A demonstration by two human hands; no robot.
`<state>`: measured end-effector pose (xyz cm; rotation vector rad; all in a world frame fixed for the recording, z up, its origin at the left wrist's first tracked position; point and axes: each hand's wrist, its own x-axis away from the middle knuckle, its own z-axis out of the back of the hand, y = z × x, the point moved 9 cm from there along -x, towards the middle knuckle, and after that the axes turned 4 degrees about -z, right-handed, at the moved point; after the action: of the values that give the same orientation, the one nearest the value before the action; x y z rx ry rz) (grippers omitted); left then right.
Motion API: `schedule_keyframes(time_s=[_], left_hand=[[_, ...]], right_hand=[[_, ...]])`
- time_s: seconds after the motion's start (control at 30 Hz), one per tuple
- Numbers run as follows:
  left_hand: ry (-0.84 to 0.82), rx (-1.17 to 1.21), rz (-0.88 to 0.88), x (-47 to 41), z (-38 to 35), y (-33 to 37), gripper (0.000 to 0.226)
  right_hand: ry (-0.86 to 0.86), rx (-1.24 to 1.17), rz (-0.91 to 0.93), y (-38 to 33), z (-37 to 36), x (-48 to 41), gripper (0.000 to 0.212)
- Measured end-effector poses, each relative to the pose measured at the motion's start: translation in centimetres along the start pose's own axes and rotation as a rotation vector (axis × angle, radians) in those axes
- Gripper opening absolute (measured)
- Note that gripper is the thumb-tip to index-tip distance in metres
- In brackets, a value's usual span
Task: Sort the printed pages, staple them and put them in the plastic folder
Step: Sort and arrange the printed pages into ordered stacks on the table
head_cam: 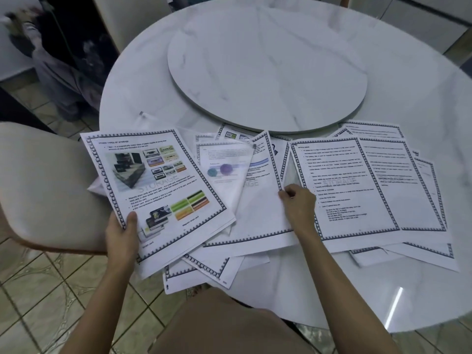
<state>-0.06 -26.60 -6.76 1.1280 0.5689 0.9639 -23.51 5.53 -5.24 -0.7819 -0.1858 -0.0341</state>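
Tan cloth over the person's lap (224,325) fills the bottom edge, and both bare forearms reach up from it over the marble tabletop (370,290). The left hand (122,231) is at the tabletop's left rim. Its grip is closed on the lower left corner of a picture page (158,180), thumb on top and fingers hidden beneath, and the sheet's left edge shows against the chair (46,187). The right hand (298,200) lies knuckles-up in the middle of the spread with its fingers curled. Its grip pinches the right edge of a middle page (260,213), just beside a text page (344,190). More printed pages (421,175) overlap across the near tabletop. Between the two hands a translucent plastic folder (224,159) lies over a sheet, touched by neither hand. A round turntable (268,67) sits behind the papers.
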Motion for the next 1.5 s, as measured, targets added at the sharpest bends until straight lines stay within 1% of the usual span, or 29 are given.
schedule_keyframes(time_s=[0.17,0.33,0.47,0.6,0.73,0.83,0.93,1.03,1.13,1.27,1.4,1.5], left_hand=[[-0.001,0.014,0.017,0.2,-0.4,-0.1,0.033],[-0.019,0.037,0.027,0.8,-1.3,0.2,0.034],[-0.003,0.047,0.017,1.5,-1.9,0.9,0.035],[0.012,0.059,0.02,2.0,-2.2,0.8,0.035],[0.015,0.074,0.003,2.6,-2.5,1.1,0.034],[0.012,0.067,0.017,2.9,-2.6,0.8,0.033],[-0.004,0.052,0.047,3.1,-3.0,0.4,0.032],[-0.055,0.052,0.066,3.5,-4.0,0.3,0.032],[-0.114,0.068,0.099,4.1,-5.0,0.1,0.03],[-0.18,0.094,0.158,4.6,-5.7,-0.7,0.028],[-0.225,0.126,0.184,4.8,-6.4,-0.6,0.029],[-0.194,0.186,0.228,5.1,-6.5,-0.4,0.032]], right_hand=[[0.065,-0.011,0.002,0.8,4.7,-1.3,0.017],[0.085,0.002,-0.029,3.5,10.2,-2.9,0.022],[0.105,-0.017,-0.09,6.2,14.1,-3.9,0.026],[0.117,-0.013,-0.152,8.9,16.6,-4.8,0.03],[0.089,0.025,-0.179,10.4,17.1,-5.4,0.03],[0.076,-0.047,-0.211,11.0,17.0,-5.7,0.031],[0.073,-0.194,-0.243,10.7,17.0,-5.9,0.036],[0.055,-0.285,-0.208,8.8,16.5,-6.2,0.034],[0.027,-0.343,-0.158,6.5,14.5,-6.5,0.03],[-0.039,-0.314,-0.071,3.1,9.6,-5.9,0.013],[-0.129,-0.186,0.041,0.6,3.9,-3.8,0.016],[-0.199,-0.147,0.11,-0.6,0.1,-1.4,0.011]])
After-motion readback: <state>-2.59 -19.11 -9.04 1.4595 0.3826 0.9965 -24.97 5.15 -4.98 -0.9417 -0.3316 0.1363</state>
